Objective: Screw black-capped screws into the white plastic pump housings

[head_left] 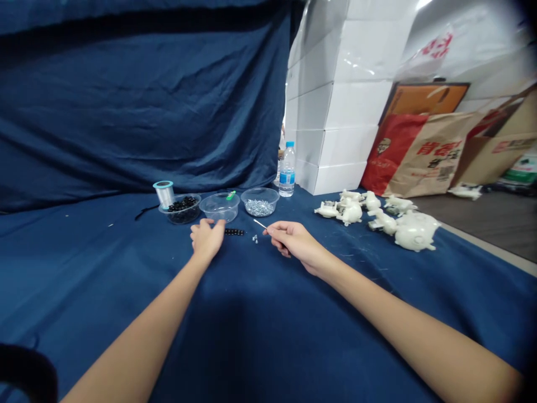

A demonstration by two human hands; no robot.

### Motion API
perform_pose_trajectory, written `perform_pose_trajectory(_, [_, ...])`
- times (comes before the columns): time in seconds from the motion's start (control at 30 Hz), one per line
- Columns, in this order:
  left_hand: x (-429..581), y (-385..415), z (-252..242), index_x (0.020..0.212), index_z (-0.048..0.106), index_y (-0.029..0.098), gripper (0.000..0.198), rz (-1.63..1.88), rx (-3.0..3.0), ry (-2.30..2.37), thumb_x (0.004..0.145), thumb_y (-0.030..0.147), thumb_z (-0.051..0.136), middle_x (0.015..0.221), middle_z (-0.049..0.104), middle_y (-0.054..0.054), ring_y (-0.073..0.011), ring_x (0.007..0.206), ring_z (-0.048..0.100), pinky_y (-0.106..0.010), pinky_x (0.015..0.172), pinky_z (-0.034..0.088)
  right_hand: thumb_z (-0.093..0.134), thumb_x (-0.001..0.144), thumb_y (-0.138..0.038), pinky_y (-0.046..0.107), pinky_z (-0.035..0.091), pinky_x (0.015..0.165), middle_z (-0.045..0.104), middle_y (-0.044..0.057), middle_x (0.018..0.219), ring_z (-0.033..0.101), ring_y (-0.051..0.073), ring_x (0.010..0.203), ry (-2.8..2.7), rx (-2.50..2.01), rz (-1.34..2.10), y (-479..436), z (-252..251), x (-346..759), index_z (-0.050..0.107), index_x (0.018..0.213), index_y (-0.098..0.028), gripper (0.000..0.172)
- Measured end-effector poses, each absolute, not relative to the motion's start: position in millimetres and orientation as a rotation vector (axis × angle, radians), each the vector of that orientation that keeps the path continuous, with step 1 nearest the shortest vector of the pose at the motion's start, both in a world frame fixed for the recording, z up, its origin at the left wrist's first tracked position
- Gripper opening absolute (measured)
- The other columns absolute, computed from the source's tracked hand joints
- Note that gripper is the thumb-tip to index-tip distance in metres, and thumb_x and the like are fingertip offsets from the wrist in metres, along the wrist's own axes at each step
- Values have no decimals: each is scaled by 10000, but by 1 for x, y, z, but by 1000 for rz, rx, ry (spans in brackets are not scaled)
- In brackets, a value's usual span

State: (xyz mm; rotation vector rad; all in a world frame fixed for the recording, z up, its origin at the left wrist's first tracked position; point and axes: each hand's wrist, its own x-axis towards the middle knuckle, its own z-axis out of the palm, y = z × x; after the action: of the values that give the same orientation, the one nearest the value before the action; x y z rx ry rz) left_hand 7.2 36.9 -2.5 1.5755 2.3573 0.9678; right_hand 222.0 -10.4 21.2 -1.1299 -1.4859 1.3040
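Right hand [293,243] closed in a pinch on a thin metal pin [260,224], the tip pointing left over the blue cloth [104,268] covering the tabletop. Left hand [205,238] loosely curled and resting on the cloth, nothing seen held, fingertips just beside a short row of black beads [234,232]. Small silver screws [254,239] lie loose between the hands. Behind them: a clear bowl of black beads [179,215], a clear bowl [219,207], a clear bowl of silver screws [260,208], a spool of clear line [164,193]. Off right, white plastic pig-shaped bodies [377,218]. Risk: a careless sweep of either hand could scatter the loose pieces, which could then be lost in the cloth's folds; a slackened pinch could drop the pin
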Motion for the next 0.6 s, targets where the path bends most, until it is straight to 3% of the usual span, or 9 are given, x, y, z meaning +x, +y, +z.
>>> perform_pose_trajectory(0.1, [-30,36,9,1162,607,151,312,1036,1706,2249,927,356,598,1148,642,-80,-230,967,650,-419,820,561,597,869,-289,228,238,457,454,-51,575,344,68,469,-1461,-1141,1294,-11,23,222,630,854,-158,135])
perform_pose_trajectory(0.27, [-90,58,36,1220,575,168,339,1130,1798,2376,933,349,584,1226,607,-99,-251,1054,621,-465,889,532,575,896,-282,235,243,472,458,-40,577,353,77,493,-1436,-1156,1286,-13,24,220,637,845,-153,152])
perform_pose_trajectory(0.6, [-110,140,67,1226,570,168,344,428,2001,2139,921,324,609,1223,607,-100,-240,1018,636,-441,848,554,571,898,-284,247,220,484,441,-39,551,340,88,485,-1447,-1150,1256,-7,23,226,632,820,-155,162])
